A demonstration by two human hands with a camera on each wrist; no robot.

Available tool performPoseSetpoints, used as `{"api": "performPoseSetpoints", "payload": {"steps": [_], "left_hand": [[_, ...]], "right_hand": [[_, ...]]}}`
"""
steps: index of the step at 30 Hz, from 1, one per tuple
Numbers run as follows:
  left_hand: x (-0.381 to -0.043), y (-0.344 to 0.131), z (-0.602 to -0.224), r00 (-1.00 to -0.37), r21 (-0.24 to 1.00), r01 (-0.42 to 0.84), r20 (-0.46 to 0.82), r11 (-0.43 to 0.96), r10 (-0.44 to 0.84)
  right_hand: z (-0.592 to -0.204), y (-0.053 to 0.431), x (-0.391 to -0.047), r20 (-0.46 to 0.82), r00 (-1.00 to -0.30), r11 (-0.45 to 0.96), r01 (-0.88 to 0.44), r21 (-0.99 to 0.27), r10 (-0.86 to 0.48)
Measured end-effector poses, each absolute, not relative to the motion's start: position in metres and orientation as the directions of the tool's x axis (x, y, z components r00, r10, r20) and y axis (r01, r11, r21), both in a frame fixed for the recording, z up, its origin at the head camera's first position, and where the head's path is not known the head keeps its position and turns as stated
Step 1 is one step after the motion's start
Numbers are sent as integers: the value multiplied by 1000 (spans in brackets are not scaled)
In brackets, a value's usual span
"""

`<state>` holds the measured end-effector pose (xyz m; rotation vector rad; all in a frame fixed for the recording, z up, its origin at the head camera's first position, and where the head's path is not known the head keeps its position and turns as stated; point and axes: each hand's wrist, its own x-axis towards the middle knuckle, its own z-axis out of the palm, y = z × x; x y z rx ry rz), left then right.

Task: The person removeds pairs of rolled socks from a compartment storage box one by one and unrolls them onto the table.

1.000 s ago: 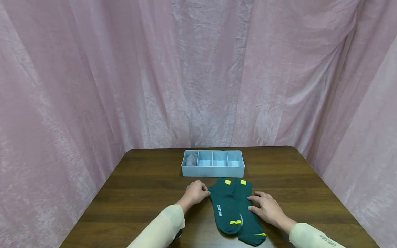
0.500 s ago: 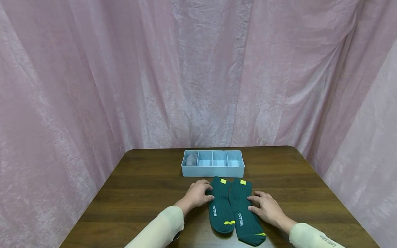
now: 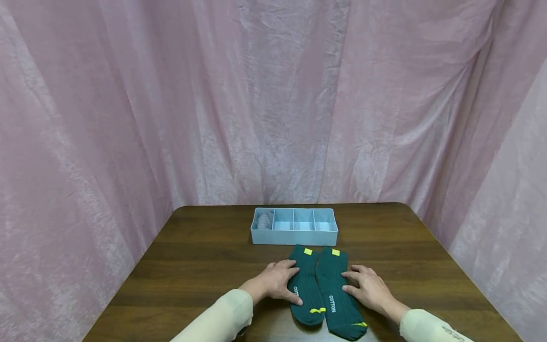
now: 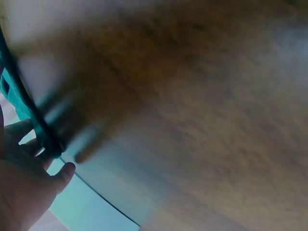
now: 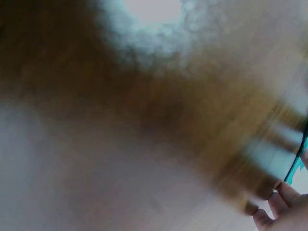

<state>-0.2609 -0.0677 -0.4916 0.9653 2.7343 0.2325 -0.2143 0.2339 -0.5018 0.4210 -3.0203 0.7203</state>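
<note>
Two dark green socks lie flat, side by side, on the table in the head view. The left sock (image 3: 308,280) has a yellow tag at its cuff, and part of its white lettering is hidden by my left hand (image 3: 275,281). That hand touches the sock's left edge with thumb and fingers spread. On the right sock (image 3: 335,289) the word COTTON shows, with a yellow tag at the cuff and a yellow patch near the toe. My right hand (image 3: 371,288) rests beside it, fingertips at its right edge. Neither hand grips anything.
Behind the socks stands a light blue divided box (image 3: 295,237). Its leftmost compartment holds a grey rolled-up bundle of cloth (image 3: 265,220). The brown wooden table (image 3: 205,247) has rounded far corners, and a pink curtain (image 3: 273,104) hangs behind it.
The left sock, which overlapped the right one, has moved left and now lies beside it. My left hand has gone from pinching its edge to spread fingers. My right hand has stayed in place.
</note>
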Motion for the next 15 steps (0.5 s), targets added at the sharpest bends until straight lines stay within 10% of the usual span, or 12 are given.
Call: {"api": "performPoseSetpoints", "payload": {"steps": [15], "left_hand": [[-255, -67, -493, -760, 208, 597, -162, 775, 629]], "right_hand": [[-500, 233, -214, 74, -961, 864, -271, -424, -265]]}}
